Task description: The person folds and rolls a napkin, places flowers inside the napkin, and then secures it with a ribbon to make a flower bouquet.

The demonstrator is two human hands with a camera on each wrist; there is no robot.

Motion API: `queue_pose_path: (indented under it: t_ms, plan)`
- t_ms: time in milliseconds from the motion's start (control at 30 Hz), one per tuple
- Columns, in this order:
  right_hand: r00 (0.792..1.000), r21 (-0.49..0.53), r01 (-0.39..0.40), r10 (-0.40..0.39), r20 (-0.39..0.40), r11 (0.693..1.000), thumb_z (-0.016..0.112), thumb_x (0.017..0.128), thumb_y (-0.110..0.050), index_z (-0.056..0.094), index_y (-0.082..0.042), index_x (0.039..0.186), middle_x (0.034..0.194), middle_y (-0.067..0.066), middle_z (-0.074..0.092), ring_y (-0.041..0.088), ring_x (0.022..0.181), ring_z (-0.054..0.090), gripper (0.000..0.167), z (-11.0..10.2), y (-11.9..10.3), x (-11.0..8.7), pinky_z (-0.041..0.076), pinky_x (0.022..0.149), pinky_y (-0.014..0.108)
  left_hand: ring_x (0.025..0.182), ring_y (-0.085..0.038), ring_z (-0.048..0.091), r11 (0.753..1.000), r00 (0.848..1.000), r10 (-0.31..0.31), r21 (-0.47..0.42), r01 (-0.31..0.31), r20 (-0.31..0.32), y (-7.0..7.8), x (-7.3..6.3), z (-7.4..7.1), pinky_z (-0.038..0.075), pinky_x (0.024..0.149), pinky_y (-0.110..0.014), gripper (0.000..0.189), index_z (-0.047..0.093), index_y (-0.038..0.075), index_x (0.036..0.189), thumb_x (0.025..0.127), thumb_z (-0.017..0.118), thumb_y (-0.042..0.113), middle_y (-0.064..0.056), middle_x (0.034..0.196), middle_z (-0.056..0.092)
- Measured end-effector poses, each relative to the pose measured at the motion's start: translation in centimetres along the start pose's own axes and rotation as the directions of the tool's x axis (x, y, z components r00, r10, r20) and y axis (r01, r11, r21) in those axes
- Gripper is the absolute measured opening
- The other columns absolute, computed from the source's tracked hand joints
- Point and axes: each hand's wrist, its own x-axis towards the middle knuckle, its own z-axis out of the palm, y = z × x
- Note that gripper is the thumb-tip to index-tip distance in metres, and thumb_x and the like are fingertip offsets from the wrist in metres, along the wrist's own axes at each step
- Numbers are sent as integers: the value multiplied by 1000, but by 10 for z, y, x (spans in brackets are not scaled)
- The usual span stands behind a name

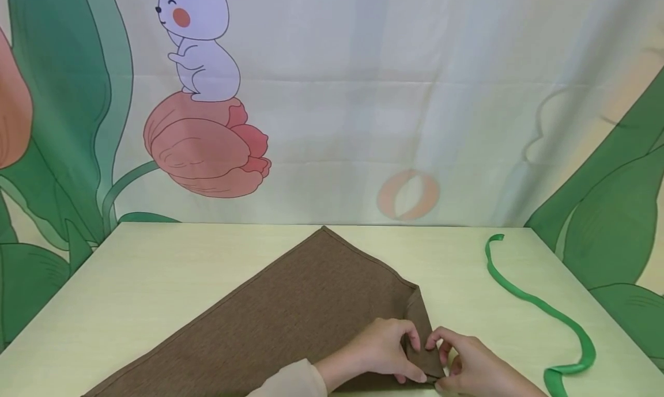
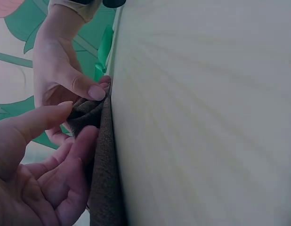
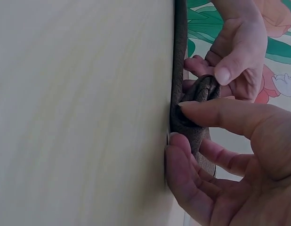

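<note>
A brown cloth [image 1: 290, 305] lies spread over the table, one corner pointing to the back edge. Its right end is turned over into a folded flap [image 1: 421, 316]. My left hand [image 1: 384, 348] pinches this flap from the left, thumb near the front corner. From the right, my right hand [image 1: 469, 365] grips the same end, its fingertips close to those of the left. The right wrist view shows the thick rolled end [image 3: 195, 125] between the thumb and fingers of my right hand. In the left wrist view the cloth edge [image 2: 105, 179] runs along the table's surface.
A long green ribbon [image 1: 550, 310] lies in a loose curve on the right of the pale table [image 1: 207, 247]. Behind the table hangs a curtain [image 1: 321, 97] printed with a rabbit, flowers and leaves.
</note>
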Motion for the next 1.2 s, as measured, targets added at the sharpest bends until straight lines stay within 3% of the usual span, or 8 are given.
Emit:
queue_pose_path:
  t_ms: [300, 500, 733, 900, 1033, 1200]
  plan:
    - [1000, -30, 21, -21, 4, 999, 71, 66, 0, 48, -9, 104, 80, 1, 50, 3, 49, 48, 46, 0, 0, 0, 42, 51, 23, 40, -8, 55, 999, 1000, -11, 54, 10, 10, 5, 2, 3, 41, 44, -17, 15, 60, 11, 69, 69, 73, 3, 2, 45, 56]
    - [998, 4, 56, -56, 40, 998, 65, 67, 6, 52, -7, 105, 81, 0, 51, 2, 51, 49, 43, -2, 3, -1, 44, 50, 23, 43, -10, 58, 999, 997, -41, -13, 42, 67, 6, 2, 5, 46, 53, -16, 9, 66, 7, 69, 72, 74, 5, 0, 52, 60]
    - [991, 58, 102, -106, 79, 993, 67, 79, -8, 56, -3, 107, 81, 0, 51, 0, 55, 50, 31, -5, 6, -2, 45, 51, 23, 42, -11, 56, 990, 992, -65, -118, 78, 111, 2, 4, 4, 42, 44, -20, 11, 67, 4, 68, 80, 66, 3, -3, 53, 61]
    - [983, 163, 107, -129, 133, 981, 56, 90, -13, 55, 5, 110, 79, -3, 54, 0, 54, 49, 27, -9, 8, -1, 44, 49, 22, 40, -11, 56, 990, 989, -92, -96, 103, 115, 1, 5, 2, 38, 40, -21, 10, 62, 8, 72, 77, 70, 4, -2, 52, 60]
    - [980, 278, 53, -103, 168, 959, 51, 92, -7, 50, 11, 113, 81, 3, 54, 4, 55, 50, 28, -10, 10, 1, 44, 50, 22, 40, -13, 56, 990, 988, -119, -66, 126, 98, -2, 7, -1, 41, 40, -23, 16, 58, 9, 82, 75, 73, 6, -2, 52, 59]
    - [983, 270, 43, -89, 160, 962, 56, 89, -5, 48, 11, 115, 79, 4, 54, 5, 54, 53, 32, -12, 13, 5, 46, 48, 23, 42, -15, 58, 988, 987, -148, -38, 151, 69, -4, 8, -1, 43, 42, -24, 27, 57, 8, 90, 72, 77, 10, -4, 52, 59]
